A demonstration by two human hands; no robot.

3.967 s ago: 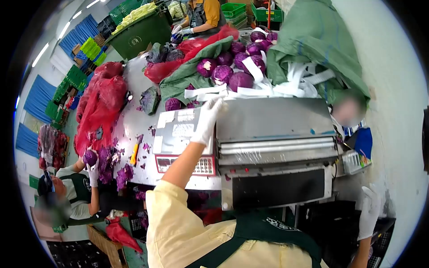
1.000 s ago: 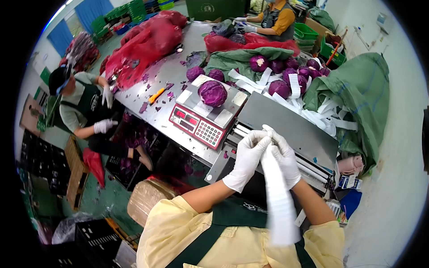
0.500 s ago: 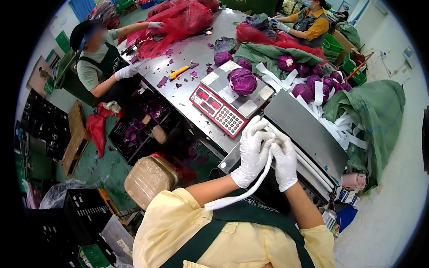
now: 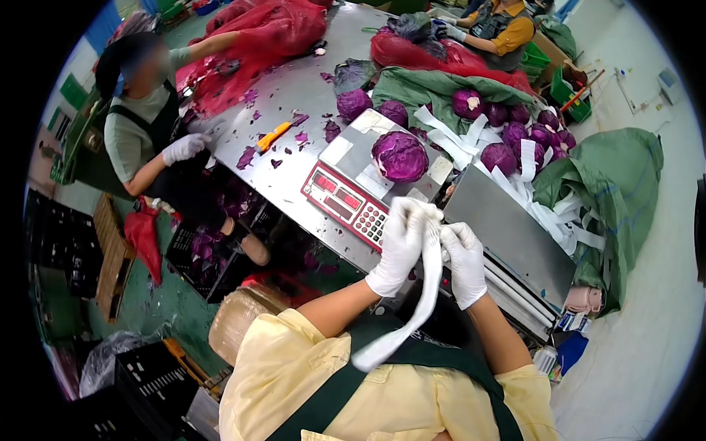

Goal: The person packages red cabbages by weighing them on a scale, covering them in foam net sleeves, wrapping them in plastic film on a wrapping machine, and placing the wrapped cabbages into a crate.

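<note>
Both my hands wear white gloves and meet in front of the scale. My left hand [image 4: 401, 248] is closed with its fingers pinched on the upper end of a long white strip [image 4: 409, 331], which hangs down toward my apron. My right hand [image 4: 465, 266] is beside it, fingers pinched at the strip's upper end too; what lies right between its fingertips is partly hidden. Just beyond my hands, a purple cabbage [image 4: 400, 156] rests on the plate of a red-edged digital scale [image 4: 344, 197].
More purple cabbages [image 4: 499, 157] and loose white strips [image 4: 562, 209] lie on green cloth at right. A grey metal box [image 4: 507, 220] stands beside the scale. A yellow-handled knife [image 4: 273, 137] lies among leaf scraps. A co-worker [image 4: 151, 110] works at left, another [image 4: 500, 33] at the back.
My hands have drawn slightly apart, and more of the white strip shows flat between them. The view has shifted a little. The co-worker at left has leaned and lowered a gloved hand.
</note>
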